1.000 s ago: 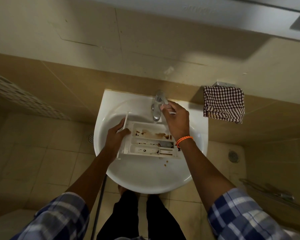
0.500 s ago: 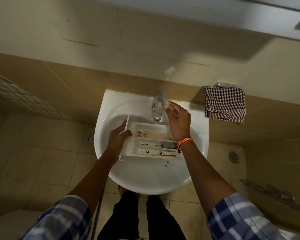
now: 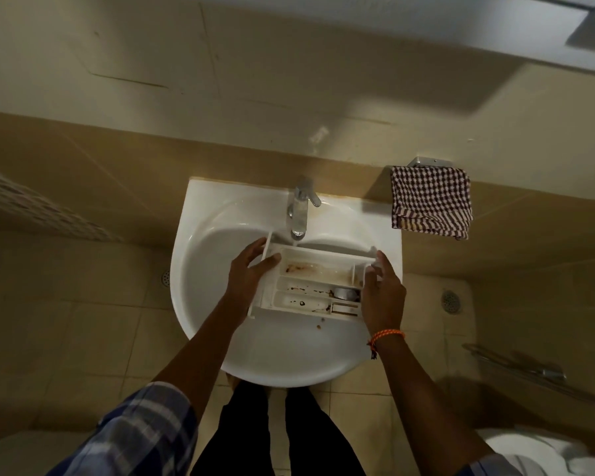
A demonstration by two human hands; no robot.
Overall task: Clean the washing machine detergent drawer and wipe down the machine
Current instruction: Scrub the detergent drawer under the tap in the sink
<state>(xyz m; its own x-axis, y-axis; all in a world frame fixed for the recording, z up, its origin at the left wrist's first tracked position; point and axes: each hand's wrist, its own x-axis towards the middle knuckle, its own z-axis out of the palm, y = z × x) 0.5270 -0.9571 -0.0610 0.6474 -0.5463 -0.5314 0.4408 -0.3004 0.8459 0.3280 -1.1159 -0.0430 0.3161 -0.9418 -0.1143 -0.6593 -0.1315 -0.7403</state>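
A white detergent drawer [image 3: 311,286] with brown stains in its compartments lies across a white wash basin [image 3: 220,228], just under the chrome tap [image 3: 300,211]. My left hand [image 3: 249,274] grips the drawer's left end at its front panel. My right hand [image 3: 382,293] holds the drawer's right end, fingers curled over the far corner. A thin stream of water seems to run from the spout onto the drawer's back edge.
A checked brown-and-white cloth [image 3: 431,202] hangs from a wall holder right of the basin. Floor drains [image 3: 450,300] sit on the tiled floor at both sides. A chrome rail [image 3: 529,372] and a white toilet edge [image 3: 536,451] are at the lower right.
My right hand has left the tap handle and come down to the drawer's right end. The drawer has shifted slightly under the spout. My left hand kept its grip.
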